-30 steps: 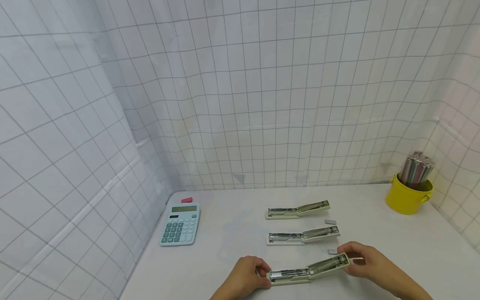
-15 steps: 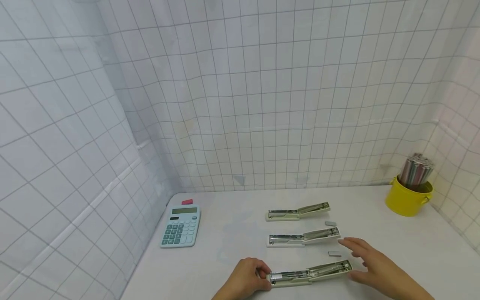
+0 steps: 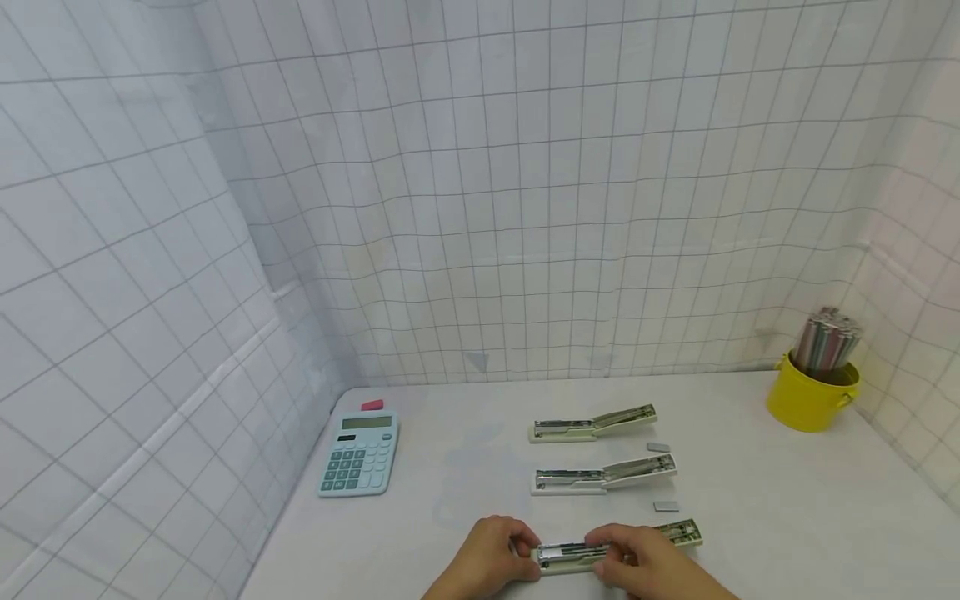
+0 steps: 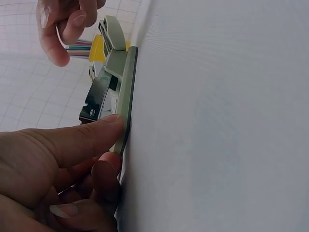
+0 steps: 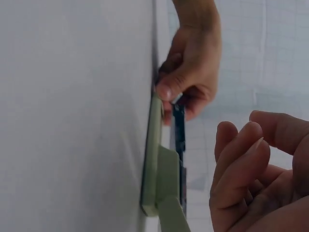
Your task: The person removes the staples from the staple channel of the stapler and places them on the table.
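The nearest pale green stapler (image 3: 564, 566) lies on the table, unfolded, its top arm swung back to the right. My left hand (image 3: 492, 553) pinches the left end of its base between thumb and fingers, as the left wrist view shows closely. Over the stapler's middle hovers my right hand (image 3: 647, 560), hiding the hinge in the head view. Its fingers (image 5: 239, 162) are loosely bent with nothing between them, apart from the stapler in the right wrist view. Just behind the stapler's raised arm lies a short grey strip of staples (image 3: 665, 506).
Two more unfolded staplers lie behind, a white one (image 3: 568, 482) and a pale green one (image 3: 562, 431). Another grey strip (image 3: 657, 447) lies between them. A blue calculator (image 3: 358, 454) and pink block (image 3: 372, 405) are left; a yellow bucket (image 3: 802, 404) of pencil-like sticks stands right.
My right hand has let go of the stapler's top arm, which settled slightly lower, and has moved left over the stapler's middle. The left hand keeps its grip on the base.
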A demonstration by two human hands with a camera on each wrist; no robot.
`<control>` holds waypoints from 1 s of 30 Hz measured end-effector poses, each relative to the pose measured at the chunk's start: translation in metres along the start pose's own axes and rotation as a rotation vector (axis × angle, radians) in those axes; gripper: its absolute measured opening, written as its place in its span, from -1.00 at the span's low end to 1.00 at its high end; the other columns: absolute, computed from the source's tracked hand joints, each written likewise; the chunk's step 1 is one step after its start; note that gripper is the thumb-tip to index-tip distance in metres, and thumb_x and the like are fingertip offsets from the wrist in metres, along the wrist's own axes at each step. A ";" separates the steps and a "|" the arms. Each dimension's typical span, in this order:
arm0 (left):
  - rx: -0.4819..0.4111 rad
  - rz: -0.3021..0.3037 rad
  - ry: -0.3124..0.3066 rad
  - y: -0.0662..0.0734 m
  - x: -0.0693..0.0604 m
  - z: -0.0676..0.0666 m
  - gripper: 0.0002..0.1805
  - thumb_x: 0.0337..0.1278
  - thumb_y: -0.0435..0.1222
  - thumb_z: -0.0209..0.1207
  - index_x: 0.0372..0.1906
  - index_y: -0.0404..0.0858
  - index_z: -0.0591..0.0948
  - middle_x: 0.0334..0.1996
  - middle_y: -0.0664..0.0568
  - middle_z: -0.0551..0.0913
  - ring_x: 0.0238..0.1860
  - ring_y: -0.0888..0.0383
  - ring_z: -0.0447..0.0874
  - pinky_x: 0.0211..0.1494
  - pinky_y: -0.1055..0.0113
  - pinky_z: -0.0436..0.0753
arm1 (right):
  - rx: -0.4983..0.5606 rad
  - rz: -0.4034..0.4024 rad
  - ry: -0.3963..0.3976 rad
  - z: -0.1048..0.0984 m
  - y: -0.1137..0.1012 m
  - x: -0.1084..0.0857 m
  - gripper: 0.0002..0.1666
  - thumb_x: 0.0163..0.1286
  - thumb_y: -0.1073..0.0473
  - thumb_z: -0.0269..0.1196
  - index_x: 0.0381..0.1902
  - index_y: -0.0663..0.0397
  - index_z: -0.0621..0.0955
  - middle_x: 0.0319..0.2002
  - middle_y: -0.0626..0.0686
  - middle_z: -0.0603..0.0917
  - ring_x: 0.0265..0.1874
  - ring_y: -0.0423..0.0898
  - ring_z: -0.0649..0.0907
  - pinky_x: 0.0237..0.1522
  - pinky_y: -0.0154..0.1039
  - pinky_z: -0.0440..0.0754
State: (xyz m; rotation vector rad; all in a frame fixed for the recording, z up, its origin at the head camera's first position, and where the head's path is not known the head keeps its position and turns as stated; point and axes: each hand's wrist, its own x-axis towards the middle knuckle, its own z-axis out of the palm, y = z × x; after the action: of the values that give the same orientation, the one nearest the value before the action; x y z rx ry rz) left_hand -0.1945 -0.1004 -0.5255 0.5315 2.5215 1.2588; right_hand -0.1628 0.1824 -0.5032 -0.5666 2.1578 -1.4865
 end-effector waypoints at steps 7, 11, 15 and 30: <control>-0.006 -0.032 0.002 0.001 0.001 0.002 -0.78 -0.23 -0.39 0.51 -0.39 -0.11 0.75 -0.58 0.27 0.56 -0.51 0.35 0.44 -0.36 0.41 0.41 | 0.186 0.035 -0.080 0.021 0.022 0.030 -0.53 0.45 -0.02 0.23 0.13 0.20 0.66 -0.40 -0.05 0.75 -0.68 -0.33 0.45 -0.57 -0.43 0.44; -0.009 -0.044 -0.005 0.001 0.001 0.002 -0.79 -0.21 -0.39 0.50 -0.38 -0.11 0.75 -0.57 0.25 0.57 -0.50 0.34 0.44 -0.34 0.39 0.41 | 0.256 0.066 -0.036 0.029 -0.002 0.028 -0.54 0.45 0.07 0.19 0.09 0.35 0.65 -0.43 0.01 0.73 -0.74 -0.31 0.39 -0.62 -0.40 0.39; -0.012 -0.044 -0.006 0.001 0.001 0.001 -0.79 -0.21 -0.39 0.50 -0.38 -0.12 0.75 -0.57 0.25 0.57 -0.50 0.34 0.44 -0.34 0.39 0.41 | 0.266 0.097 -0.003 0.033 -0.013 0.027 -0.59 0.45 0.15 0.16 0.08 0.37 0.65 -0.45 0.00 0.71 -0.75 -0.32 0.38 -0.62 -0.41 0.38; -0.017 -0.042 -0.001 0.003 0.001 0.001 -0.78 -0.24 -0.39 0.50 -0.38 -0.11 0.75 -0.57 0.26 0.57 -0.51 0.34 0.45 -0.36 0.41 0.41 | 0.336 0.202 0.073 0.040 -0.015 0.032 -0.61 0.38 0.19 0.19 0.02 0.40 0.67 -0.54 -0.04 0.71 -0.74 -0.35 0.47 -0.62 -0.49 0.44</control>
State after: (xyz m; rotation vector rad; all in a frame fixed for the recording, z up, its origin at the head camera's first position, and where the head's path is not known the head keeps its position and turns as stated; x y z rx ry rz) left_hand -0.1945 -0.0977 -0.5238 0.4719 2.5054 1.2641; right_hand -0.1646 0.1290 -0.5063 -0.1757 1.8915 -1.7244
